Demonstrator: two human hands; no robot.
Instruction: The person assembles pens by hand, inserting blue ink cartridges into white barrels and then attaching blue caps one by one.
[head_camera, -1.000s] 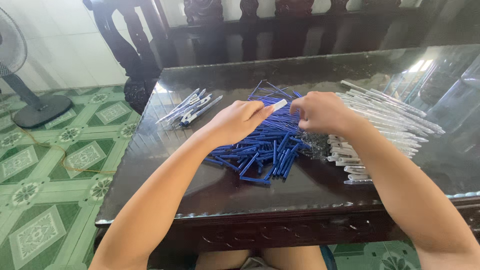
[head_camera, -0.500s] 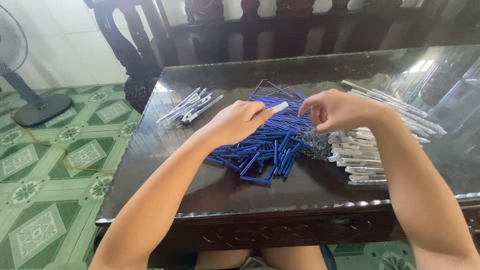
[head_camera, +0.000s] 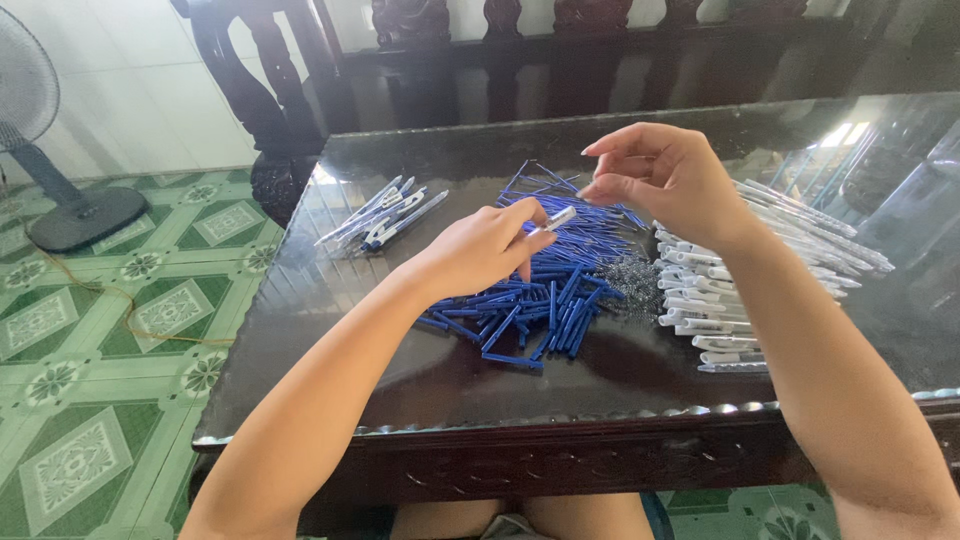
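A dark table (head_camera: 420, 390) with a glass top fills most of the view, and behind it stands a carved wooden bench (head_camera: 560, 50). On the tiled floor at the left stands a fan (head_camera: 50, 150).

On the table lie three groups of parts. In the middle is a pile of blue refills (head_camera: 560, 290), thin blue sticks that lie across each other. At the right is a row of white barrels (head_camera: 720, 300), side by side, and it reaches far to the right edge. At the far left of the table is a small bunch of pens (head_camera: 385, 215), well apart from the blue pile. Between the blue pile and the white row lies a little heap of springs (head_camera: 630, 285).

The left hand (head_camera: 480, 250) is over the blue pile and is closed on a barrel (head_camera: 558, 219); its white tip shows beyond the fingers. The right hand (head_camera: 665, 175) is raised above the far part of the pile, the thumb and the finger pinched together. I cannot tell if something is between them. The two hands are near but do not touch.
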